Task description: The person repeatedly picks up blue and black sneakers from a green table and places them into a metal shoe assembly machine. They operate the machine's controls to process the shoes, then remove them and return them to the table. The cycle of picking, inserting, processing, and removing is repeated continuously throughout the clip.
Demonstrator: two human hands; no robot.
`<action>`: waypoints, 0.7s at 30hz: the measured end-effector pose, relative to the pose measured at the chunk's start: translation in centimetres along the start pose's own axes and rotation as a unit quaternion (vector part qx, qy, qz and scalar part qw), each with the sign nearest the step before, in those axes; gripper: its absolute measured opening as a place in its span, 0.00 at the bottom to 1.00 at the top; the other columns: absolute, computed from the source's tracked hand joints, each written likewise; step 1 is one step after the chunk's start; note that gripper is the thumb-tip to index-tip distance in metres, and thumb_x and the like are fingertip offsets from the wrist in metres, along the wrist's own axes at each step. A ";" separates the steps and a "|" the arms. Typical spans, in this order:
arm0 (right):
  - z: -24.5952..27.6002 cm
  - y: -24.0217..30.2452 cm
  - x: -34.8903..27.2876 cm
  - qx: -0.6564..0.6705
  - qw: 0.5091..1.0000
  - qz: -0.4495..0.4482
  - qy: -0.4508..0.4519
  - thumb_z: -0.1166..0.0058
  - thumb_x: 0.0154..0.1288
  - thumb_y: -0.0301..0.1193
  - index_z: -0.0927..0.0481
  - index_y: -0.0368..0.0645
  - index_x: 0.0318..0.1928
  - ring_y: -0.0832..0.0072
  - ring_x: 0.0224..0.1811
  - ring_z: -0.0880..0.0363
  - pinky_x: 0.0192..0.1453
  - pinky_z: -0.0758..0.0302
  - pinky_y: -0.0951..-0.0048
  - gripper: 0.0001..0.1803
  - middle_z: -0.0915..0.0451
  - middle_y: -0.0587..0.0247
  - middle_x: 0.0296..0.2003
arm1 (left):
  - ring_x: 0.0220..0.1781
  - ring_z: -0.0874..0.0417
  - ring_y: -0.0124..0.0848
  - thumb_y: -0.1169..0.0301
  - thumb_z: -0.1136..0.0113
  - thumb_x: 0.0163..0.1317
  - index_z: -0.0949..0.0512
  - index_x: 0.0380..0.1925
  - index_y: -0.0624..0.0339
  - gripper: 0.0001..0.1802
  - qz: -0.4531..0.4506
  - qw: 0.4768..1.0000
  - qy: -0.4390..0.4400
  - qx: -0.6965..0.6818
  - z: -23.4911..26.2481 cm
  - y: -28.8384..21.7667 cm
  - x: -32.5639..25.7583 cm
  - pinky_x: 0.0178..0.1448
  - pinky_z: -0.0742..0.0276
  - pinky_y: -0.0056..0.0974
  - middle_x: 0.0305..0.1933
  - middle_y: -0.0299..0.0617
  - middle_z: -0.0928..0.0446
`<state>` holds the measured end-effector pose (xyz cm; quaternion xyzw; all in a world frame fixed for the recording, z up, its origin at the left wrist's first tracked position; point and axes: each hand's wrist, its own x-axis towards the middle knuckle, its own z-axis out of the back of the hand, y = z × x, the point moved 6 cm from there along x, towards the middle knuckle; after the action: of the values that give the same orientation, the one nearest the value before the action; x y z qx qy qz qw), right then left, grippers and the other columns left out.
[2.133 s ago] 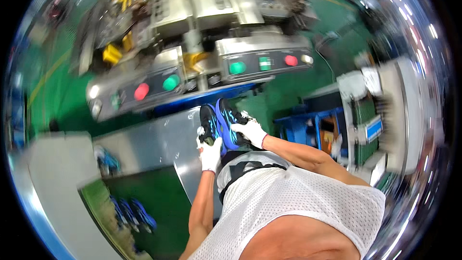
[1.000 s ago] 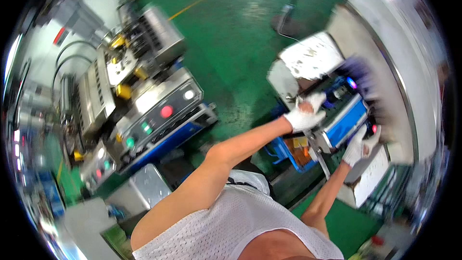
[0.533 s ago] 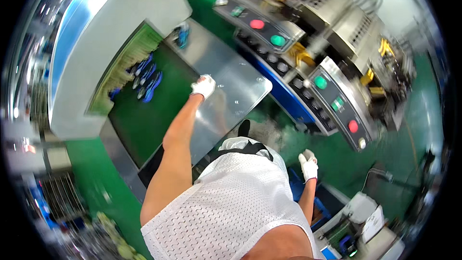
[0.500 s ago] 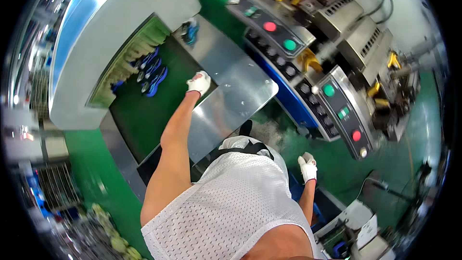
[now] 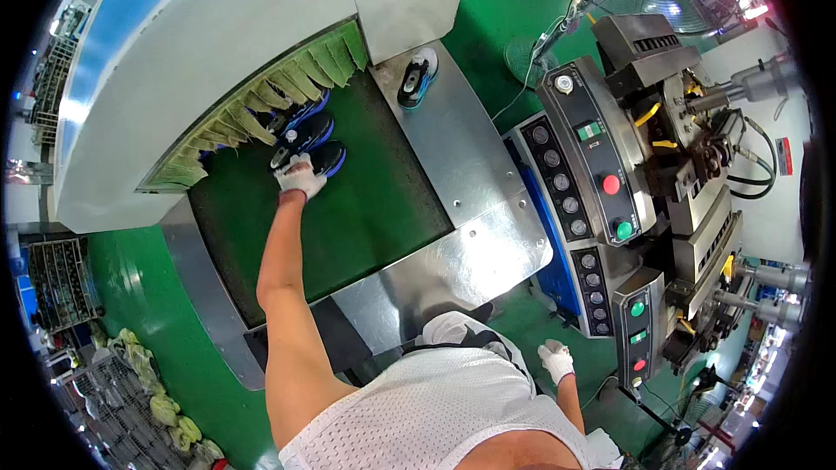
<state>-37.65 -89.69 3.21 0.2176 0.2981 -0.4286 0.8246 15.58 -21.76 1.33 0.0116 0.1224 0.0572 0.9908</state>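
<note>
Green conveyor belt: gloved left hand grips black-blue shoe; right hand loosely curled, empty.

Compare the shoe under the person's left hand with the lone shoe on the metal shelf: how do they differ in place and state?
The shoe under the left hand lies on the green belt beside other shoes, touched by the gloved hand; its pair sits by the green flaps. The lone shoe stands apart on the metal shelf, untouched. Both are dark with blue trim.
</note>
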 end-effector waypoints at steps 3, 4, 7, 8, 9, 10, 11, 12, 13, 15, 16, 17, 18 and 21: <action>2.0 4.5 -0.3 0.011 0.999 0.012 0.029 0.36 0.61 0.49 0.20 0.41 0.61 0.53 0.61 0.21 0.65 0.25 0.59 0.33 0.19 0.46 0.58 | 0.56 0.19 0.50 0.57 0.30 0.52 0.23 0.48 0.53 0.25 -0.007 0.996 -0.083 0.023 -4.0 0.7 -1.0 0.55 0.26 0.56 0.52 0.49 0.20; 2.3 5.8 -0.2 -0.033 0.998 0.044 0.014 0.37 0.62 0.53 0.19 0.41 0.60 0.54 0.65 0.24 0.68 0.27 0.57 0.34 0.21 0.46 0.60 | 0.57 0.19 0.50 0.56 0.30 0.53 0.23 0.49 0.53 0.26 -0.016 0.998 -0.062 -0.009 -3.5 0.2 -1.2 0.56 0.27 0.57 0.52 0.49 0.20; 1.8 9.9 1.7 -0.100 0.982 0.157 0.026 0.44 0.64 0.54 0.21 0.42 0.60 0.52 0.62 0.22 0.65 0.26 0.55 0.33 0.19 0.47 0.57 | 0.54 0.17 0.51 0.53 0.34 0.54 0.23 0.45 0.56 0.24 -0.042 0.997 -0.013 -0.059 -1.7 -2.7 -4.4 0.57 0.27 0.58 0.49 0.48 0.18; 3.4 14.7 0.2 -0.139 0.980 0.133 0.039 0.46 0.66 0.53 0.23 0.43 0.63 0.52 0.64 0.23 0.67 0.27 0.55 0.34 0.20 0.48 0.60 | 0.55 0.18 0.52 0.53 0.34 0.53 0.23 0.46 0.57 0.25 -0.039 0.997 0.030 -0.064 -0.6 -4.5 -5.6 0.60 0.27 0.59 0.50 0.49 0.19; 2.6 15.0 1.2 -0.123 0.974 0.189 0.033 0.47 0.67 0.53 0.25 0.43 0.66 0.53 0.65 0.24 0.68 0.28 0.57 0.34 0.22 0.48 0.63 | 0.56 0.18 0.52 0.54 0.32 0.51 0.23 0.47 0.58 0.27 -0.034 0.993 0.059 -0.091 0.1 -6.3 -7.1 0.62 0.28 0.59 0.52 0.50 0.19; 2.3 16.4 1.8 -0.115 0.969 0.214 0.039 0.48 0.69 0.51 0.25 0.39 0.65 0.55 0.67 0.25 0.70 0.30 0.60 0.34 0.23 0.47 0.64 | 0.56 0.18 0.52 0.54 0.30 0.49 0.23 0.49 0.59 0.30 -0.040 0.992 0.068 -0.101 -3.2 -6.2 -8.0 0.62 0.27 0.58 0.53 0.51 0.19; 3.3 19.5 1.0 -0.075 0.964 0.250 0.055 0.48 0.69 0.52 0.25 0.39 0.66 0.57 0.68 0.26 0.71 0.31 0.63 0.35 0.23 0.47 0.64 | 0.58 0.19 0.52 0.54 0.29 0.48 0.23 0.54 0.61 0.34 -0.025 0.978 0.159 -0.132 -3.7 -8.0 -9.3 0.64 0.27 0.56 0.55 0.52 0.19; 2.8 20.7 1.1 -0.040 0.964 0.243 0.096 0.48 0.70 0.52 0.25 0.40 0.66 0.56 0.65 0.23 0.70 0.29 0.63 0.34 0.22 0.47 0.63 | 0.59 0.19 0.54 0.54 0.28 0.50 0.24 0.58 0.62 0.37 -0.047 0.972 0.117 -0.198 -1.8 -10.6 -11.9 0.65 0.26 0.54 0.57 0.54 0.20; 3.5 22.7 0.3 -0.052 0.958 0.248 0.132 0.49 0.71 0.53 0.26 0.42 0.67 0.55 0.62 0.22 0.68 0.27 0.62 0.34 0.22 0.45 0.61 | 0.61 0.19 0.51 0.58 0.26 0.54 0.26 0.60 0.66 0.37 -0.019 0.957 0.151 -0.246 -0.4 -12.8 -14.2 0.67 0.26 0.50 0.60 0.56 0.21; 4.6 25.3 -1.0 -0.025 0.962 0.243 0.122 0.51 0.70 0.58 0.24 0.46 0.66 0.50 0.60 0.20 0.66 0.25 0.58 0.36 0.20 0.43 0.59 | 0.62 0.21 0.44 0.65 0.24 0.55 0.27 0.60 0.72 0.36 -0.039 0.871 0.189 -0.453 -1.0 -17.6 -17.4 0.65 0.25 0.45 0.60 0.59 0.22; 4.7 26.1 -1.1 -0.025 0.960 0.249 0.125 0.50 0.68 0.63 0.25 0.46 0.67 0.49 0.62 0.21 0.67 0.26 0.58 0.40 0.20 0.44 0.59 | 0.59 0.20 0.40 0.67 0.24 0.55 0.26 0.60 0.73 0.35 -0.066 0.851 0.163 -0.495 -1.6 -18.9 -18.4 0.64 0.25 0.43 0.58 0.56 0.21; 6.3 26.8 -2.2 0.083 0.952 0.267 0.122 0.48 0.65 0.67 0.24 0.44 0.66 0.48 0.63 0.22 0.68 0.27 0.57 0.44 0.19 0.42 0.58 | 0.58 0.21 0.37 0.69 0.26 0.57 0.27 0.61 0.74 0.35 -0.053 0.797 0.199 -0.568 6.2 -23.7 -22.4 0.65 0.26 0.42 0.57 0.53 0.21; 8.7 28.1 -4.3 0.122 0.949 0.238 0.167 0.50 0.66 0.67 0.23 0.43 0.65 0.53 0.58 0.19 0.60 0.23 0.59 0.44 0.18 0.44 0.55 | 0.57 0.21 0.36 0.71 0.24 0.53 0.30 0.64 0.74 0.39 -0.102 0.787 0.178 -0.582 6.7 -24.5 -23.2 0.66 0.27 0.41 0.56 0.51 0.21; 10.9 28.7 -6.3 0.293 0.881 0.248 0.277 0.56 0.73 0.64 0.22 0.39 0.62 0.70 0.49 0.15 0.47 0.17 0.69 0.40 0.16 0.53 0.50 | 0.62 0.22 0.36 0.69 0.24 0.49 0.27 0.64 0.66 0.40 -0.204 0.551 0.271 -0.763 12.3 -31.6 -27.1 0.67 0.28 0.41 0.62 0.52 0.23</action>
<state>-13.14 -77.31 18.38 0.6262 0.3118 -0.1999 0.6861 -4.03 -56.38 18.61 -0.7899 0.2943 -0.0737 0.5330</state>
